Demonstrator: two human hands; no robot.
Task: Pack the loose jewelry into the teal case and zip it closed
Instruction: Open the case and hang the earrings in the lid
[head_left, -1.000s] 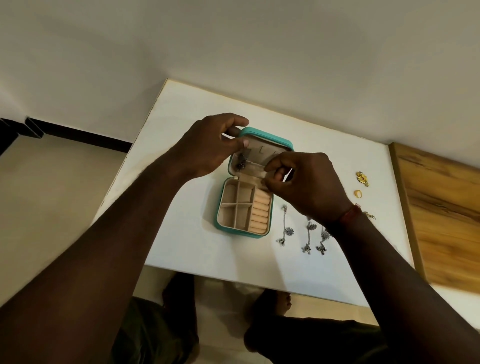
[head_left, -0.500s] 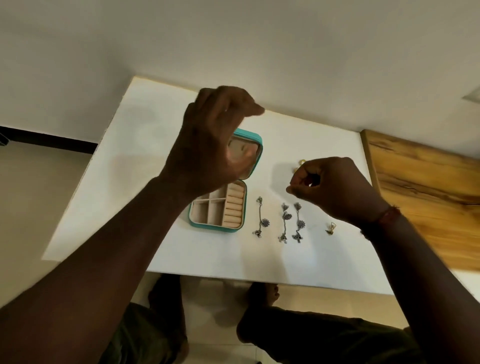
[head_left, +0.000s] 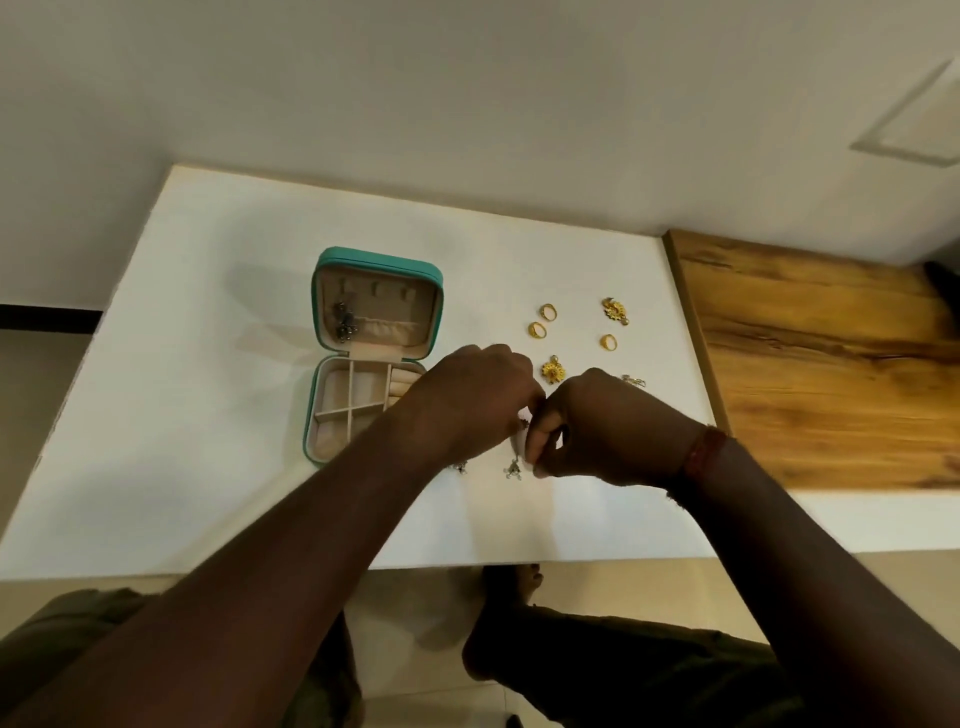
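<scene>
While our right hand (head_left: 608, 426) pinched the top of a silver drop earring (head_left: 513, 469) in curled fingers (head_left: 543, 457), our left hand (head_left: 467, 400) curled against it, its hold hidden from us. The earring sat over the white table (head_left: 234, 312), just right of the open teal case (head_left: 378, 258), its long axis running toward us. We judged it light, limp and snag-prone, best taken by the hook.

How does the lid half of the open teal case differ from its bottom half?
The lid half has tabs and a gathered pocket; the bottom half has dividers. The lid half holds dark jewelry at its left; the bottom half's visible compartments look empty. The left hand hides part of the bottom half, not the lid half. Both are teal outside, beige inside.
</scene>
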